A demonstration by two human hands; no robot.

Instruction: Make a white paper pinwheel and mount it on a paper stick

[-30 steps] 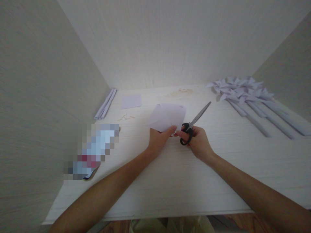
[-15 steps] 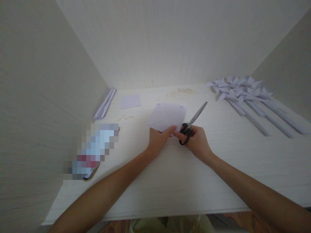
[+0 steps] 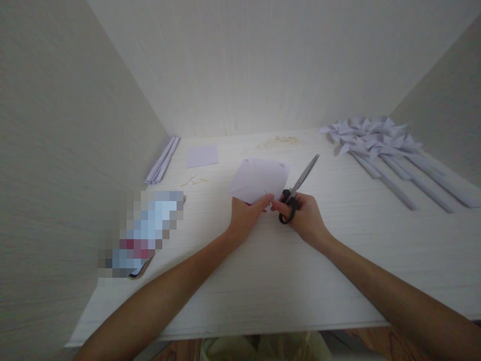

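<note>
Along the table's (image 3: 263, 281) left edge lie paper strips (image 3: 162, 160), with a small paper square (image 3: 203, 156) near the far edge. At mid-table, your left hand (image 3: 246, 215) pinches the near corner of the cut paper sheet (image 3: 259, 181). Your right hand (image 3: 306, 218) grips the scissors (image 3: 296, 193), blades closed and clear of the sheet. Short slits show; folding remains. Finished paper pinwheels (image 3: 379, 143) fill the far right corner.
</note>
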